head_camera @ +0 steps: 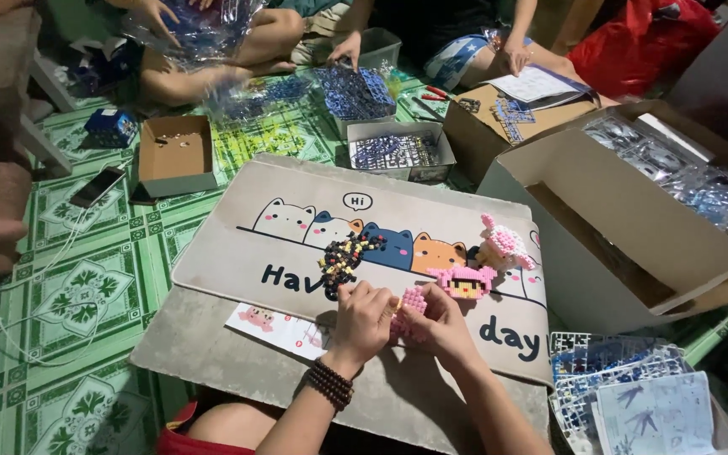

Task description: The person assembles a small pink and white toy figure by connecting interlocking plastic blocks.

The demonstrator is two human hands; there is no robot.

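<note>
From the head camera we look down at our own two hands, meeting over a cartoon-cat mat (297, 253) spread on the grey board in front of us. Between them sits a small pink brick piece (412, 305), and both hands are on it. Our left hand (362, 322), the one with the bead bracelet (329, 383) at the wrist, is curled with fingers bent in, closed against the piece's left side. Our right hand (441, 324) wraps it from the right and from underneath, fingers tight around it. So the grip is narrow on both sides, and the piece is pinched right where the hands meet; neither hand is nearer than the other. Most of the piece is hidden by the fingers, so we cannot tell which way its long side runs.

Just beyond the hands, further up the mat, lie three more builds: a dark brick figure (343, 259) up and left of our left hand, a flat pink brick face (463, 282) just above our right hand, and a pink-and-white brick figure (505, 246) beyond that. A printed instruction sheet (275, 327) peeks out from under the mat's near edge, left of our left wrist. To the right stands a big open cardboard box (625, 219). Other people's hands work at the far side.
</note>
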